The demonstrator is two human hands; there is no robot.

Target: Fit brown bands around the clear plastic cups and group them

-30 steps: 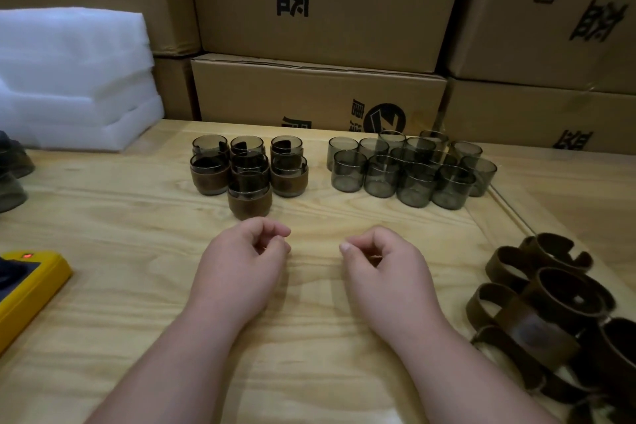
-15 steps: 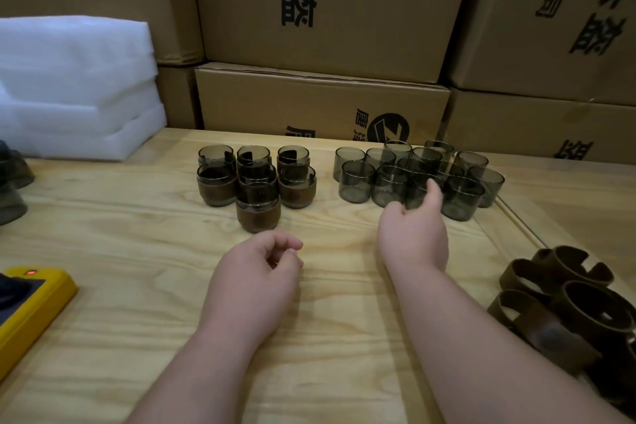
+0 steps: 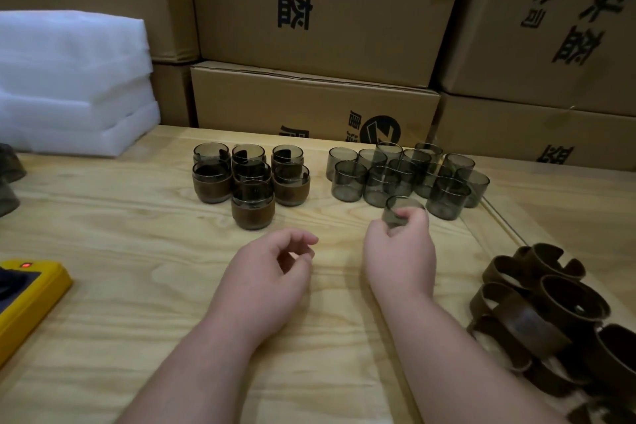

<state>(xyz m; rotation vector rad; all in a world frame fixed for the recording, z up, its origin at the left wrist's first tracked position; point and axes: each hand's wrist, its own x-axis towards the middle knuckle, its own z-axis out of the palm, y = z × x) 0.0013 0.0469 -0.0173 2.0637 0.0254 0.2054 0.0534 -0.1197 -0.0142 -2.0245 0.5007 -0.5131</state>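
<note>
My right hand [image 3: 401,251] grips one clear smoky plastic cup [image 3: 401,208] just in front of the cluster of several bare cups [image 3: 406,175] at the back middle-right of the table. A group of several cups with brown bands [image 3: 253,182] stands to the left of that cluster. A heap of loose brown bands [image 3: 550,306] lies at the right edge. My left hand [image 3: 272,272] rests on the wooden table [image 3: 137,251] with fingers loosely curled and nothing in it.
White foam sheets [image 3: 72,83] are stacked at the back left. A yellow device [image 3: 27,299] with a red light sits at the left edge. Cardboard boxes [image 3: 309,10] wall off the back. Dark cups [image 3: 8,182] show at the far left.
My right hand reached forward to the bare cups, took hold of one and drew it back toward me. The left hand stayed nearly still.
</note>
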